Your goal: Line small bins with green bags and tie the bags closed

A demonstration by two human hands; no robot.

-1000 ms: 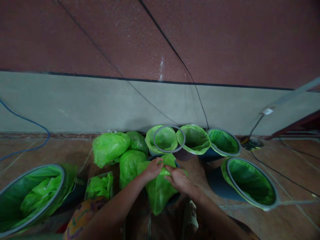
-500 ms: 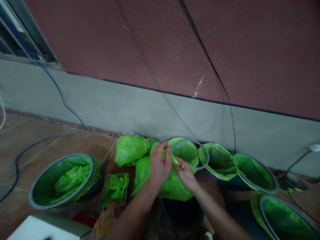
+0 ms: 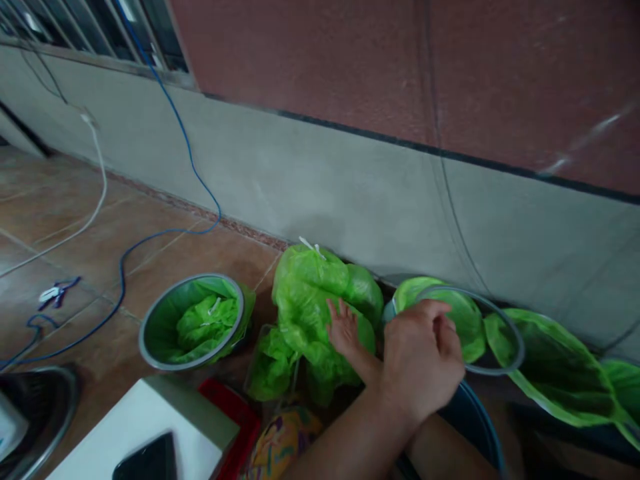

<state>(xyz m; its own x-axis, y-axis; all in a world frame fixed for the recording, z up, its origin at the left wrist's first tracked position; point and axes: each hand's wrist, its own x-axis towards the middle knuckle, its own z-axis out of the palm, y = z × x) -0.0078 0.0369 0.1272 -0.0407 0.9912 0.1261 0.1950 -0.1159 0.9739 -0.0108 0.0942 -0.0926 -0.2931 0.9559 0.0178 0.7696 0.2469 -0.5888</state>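
My left hand (image 3: pixel 423 353) is closed, with the grey ring (image 3: pixel 517 340) extending from behind its fingers out to the right. Crossing beneath the left forearm, my right hand (image 3: pixel 345 330) reaches left with its fingers spread. It is against or just over a pile of filled bright green mesh bags (image 3: pixel 320 293), one tied at the top with white string. Below my crossed arms, a dark bucket (image 3: pixel 480 413) shows in part. A small clear container (image 3: pixel 273 363) of crumpled green mesh stands beside the pile.
Left of the pile, a grey-rimmed bin (image 3: pixel 155 333) lined with green mesh holds a tied bag. More green-lined bins (image 3: pixel 560 373) stand along the wall at right. A white box (image 3: pixel 145 427) carries a phone (image 3: pixel 147 460). Blue cable (image 3: pixel 150 239) crosses the tiles.
The green bag between my hands has gone left onto the pile and my right hand has let go. My left hand has moved right with the ring. The view has turned left.
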